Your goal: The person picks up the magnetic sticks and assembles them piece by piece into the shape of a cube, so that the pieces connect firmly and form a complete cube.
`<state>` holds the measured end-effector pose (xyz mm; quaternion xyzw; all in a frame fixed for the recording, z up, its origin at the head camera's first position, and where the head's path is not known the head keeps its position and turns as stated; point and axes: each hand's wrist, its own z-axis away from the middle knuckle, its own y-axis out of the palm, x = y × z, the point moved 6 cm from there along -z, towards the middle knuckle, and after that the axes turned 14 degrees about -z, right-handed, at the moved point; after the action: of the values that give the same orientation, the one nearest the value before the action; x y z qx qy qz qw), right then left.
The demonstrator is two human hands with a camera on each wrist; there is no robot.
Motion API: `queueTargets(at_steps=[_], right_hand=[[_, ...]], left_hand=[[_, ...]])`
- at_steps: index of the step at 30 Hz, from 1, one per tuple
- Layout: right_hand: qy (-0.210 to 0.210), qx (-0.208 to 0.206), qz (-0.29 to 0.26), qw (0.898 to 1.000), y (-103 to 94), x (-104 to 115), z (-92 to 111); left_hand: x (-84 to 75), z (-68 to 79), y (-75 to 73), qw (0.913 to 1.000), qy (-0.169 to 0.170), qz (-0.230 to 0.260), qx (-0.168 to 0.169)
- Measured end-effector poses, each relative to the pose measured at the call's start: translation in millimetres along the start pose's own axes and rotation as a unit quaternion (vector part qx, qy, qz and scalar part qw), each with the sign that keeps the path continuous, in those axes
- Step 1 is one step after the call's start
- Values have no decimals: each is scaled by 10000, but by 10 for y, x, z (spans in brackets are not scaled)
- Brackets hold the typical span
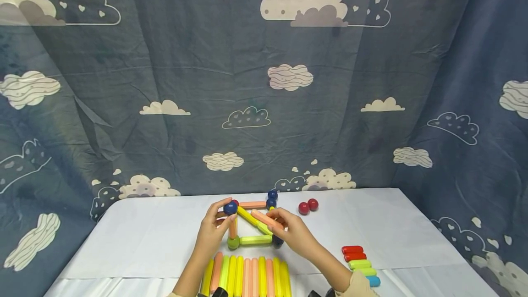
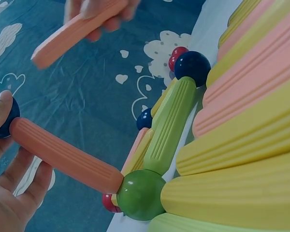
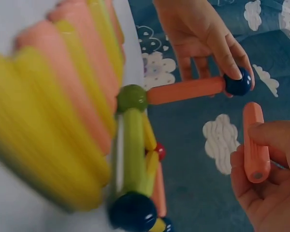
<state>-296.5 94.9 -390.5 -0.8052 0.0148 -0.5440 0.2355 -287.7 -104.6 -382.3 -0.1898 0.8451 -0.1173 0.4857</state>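
Observation:
My left hand (image 1: 209,230) pinches a blue ball (image 1: 230,208) between thumb and fingers. That ball tops an orange stick (image 2: 67,154), which rises from a green ball (image 2: 141,194) at the near left corner of a frame of sticks and balls. In my right hand (image 1: 296,232) is another orange stick (image 3: 255,140), raised above the frame and apart from the blue ball. Along the frame's near side a light green stick (image 1: 255,240) joins the green ball to a dark blue ball (image 3: 133,211). Yellow and lime sticks (image 1: 247,216) cross it diagonally.
A row of yellow, orange and lime sticks (image 1: 246,276) lies in front of the frame. Two red balls (image 1: 304,208) sit at the back right. Nearer on the right are red sticks (image 1: 354,256), lime sticks (image 1: 363,267) and a blue stick (image 1: 373,281). A cloud-patterned curtain (image 1: 247,81) hangs behind.

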Motion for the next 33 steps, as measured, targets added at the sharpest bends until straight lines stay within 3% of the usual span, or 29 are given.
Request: queueTargets(at_steps=[9, 21, 28, 33], right_hand=[[-725, -121, 215, 9971, 60, 208, -246], [-709, -109, 145, 9973, 16, 208, -324], [-613, -94, -147, 9980, 27, 171, -328], [-607, -86, -272, 9977, 25, 154, -331]], left_hand=[[-34, 2, 2, 9998, 186, -23, -38], [-95, -28, 6, 9997, 127, -146, 167], [-144, -134, 28, 9983, 167, -296, 480], [-10, -242, 139, 9953, 198, -378, 868]])
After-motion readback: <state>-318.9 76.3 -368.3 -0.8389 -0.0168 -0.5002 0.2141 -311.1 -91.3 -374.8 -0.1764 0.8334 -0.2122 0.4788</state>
